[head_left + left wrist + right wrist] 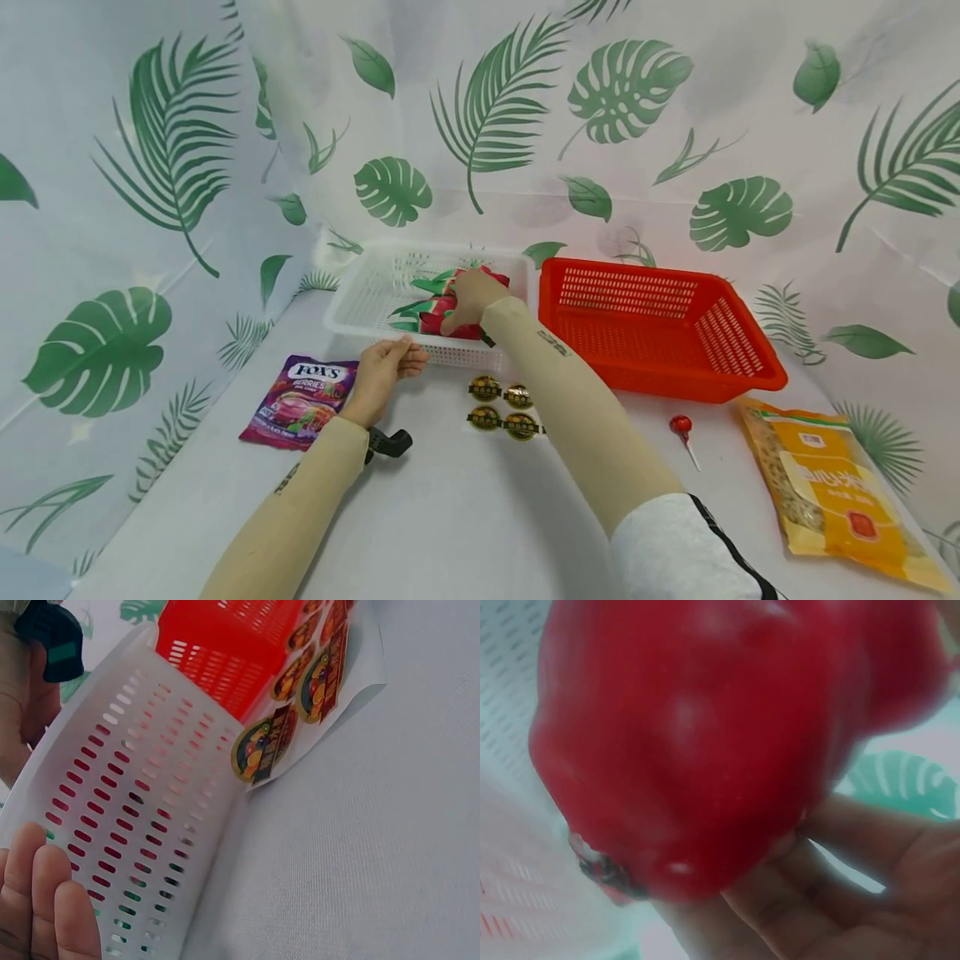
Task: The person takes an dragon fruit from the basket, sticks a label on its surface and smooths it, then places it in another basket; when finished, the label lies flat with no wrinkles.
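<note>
In the head view, a white basket (pixel 352 287) holds red dragon fruits with green tips. My right hand (pixel 478 298) reaches down into the basket and grips a dragon fruit (pixel 697 750), which fills much of the right wrist view with fingers curled against its underside. Part of another dragon fruit (pixel 495 275) shows behind that hand. My left hand (pixel 384 372) is at the basket's near rim, thumb over the edge and fingers loosely bent, holding nothing. In the left wrist view its fingers (pixel 49 892) stand in front of the perforated basket wall (pixel 142 795).
Right of the white basket stands a red basket (pixel 667 385). Round fruit stickers (pixel 501 408) lie in front. A purple Fox's candy bag (pixel 303 404) is beside my left hand. On the right lie a red lollipop (pixel 681 425) and a yellow food packet (pixel 840 492).
</note>
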`<state>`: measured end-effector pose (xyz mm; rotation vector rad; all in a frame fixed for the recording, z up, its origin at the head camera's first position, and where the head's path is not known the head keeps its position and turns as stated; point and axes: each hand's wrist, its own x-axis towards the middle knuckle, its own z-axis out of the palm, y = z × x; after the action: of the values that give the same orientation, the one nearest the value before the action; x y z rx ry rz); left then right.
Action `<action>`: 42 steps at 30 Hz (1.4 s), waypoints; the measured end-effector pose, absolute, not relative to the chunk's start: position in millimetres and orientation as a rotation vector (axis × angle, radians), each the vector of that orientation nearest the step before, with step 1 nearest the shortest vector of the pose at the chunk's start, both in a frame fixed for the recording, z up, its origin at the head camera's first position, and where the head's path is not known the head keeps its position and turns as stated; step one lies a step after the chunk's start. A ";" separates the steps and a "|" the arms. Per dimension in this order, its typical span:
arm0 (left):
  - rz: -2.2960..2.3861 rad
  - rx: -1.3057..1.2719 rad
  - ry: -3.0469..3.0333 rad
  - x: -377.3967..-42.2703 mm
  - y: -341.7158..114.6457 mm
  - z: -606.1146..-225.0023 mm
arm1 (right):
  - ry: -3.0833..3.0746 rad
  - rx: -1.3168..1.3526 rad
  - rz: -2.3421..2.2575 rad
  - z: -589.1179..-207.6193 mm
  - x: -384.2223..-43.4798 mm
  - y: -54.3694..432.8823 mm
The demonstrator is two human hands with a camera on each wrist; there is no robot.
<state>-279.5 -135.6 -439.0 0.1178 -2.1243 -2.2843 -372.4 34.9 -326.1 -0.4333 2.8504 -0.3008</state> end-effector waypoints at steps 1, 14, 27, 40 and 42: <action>-2.283 0.114 -2.129 -279.5 -135.2 -439.2 | 2.864 -0.445 -0.317 -322.8 -369.1 37.1; -2.301 0.107 -2.096 -278.3 -134.1 -439.7 | 2.971 -0.589 -0.528 -298.9 -346.3 68.7; -2.306 0.123 -2.067 -278.2 -133.4 -440.8 | 2.999 -0.574 -0.761 -293.9 -319.3 103.1; -2.338 0.098 -2.032 -278.9 -134.8 -442.8 | 3.041 -0.547 -0.786 -294.3 -273.9 149.3; -2.341 0.099 -2.028 -279.1 -135.3 -441.9 | 3.036 -0.546 -0.789 -296.2 -265.4 153.8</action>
<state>-279.1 -135.3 -441.9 0.0993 -2.0282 -2.3406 -265.4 153.8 -296.2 -0.5457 3.0364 -0.7888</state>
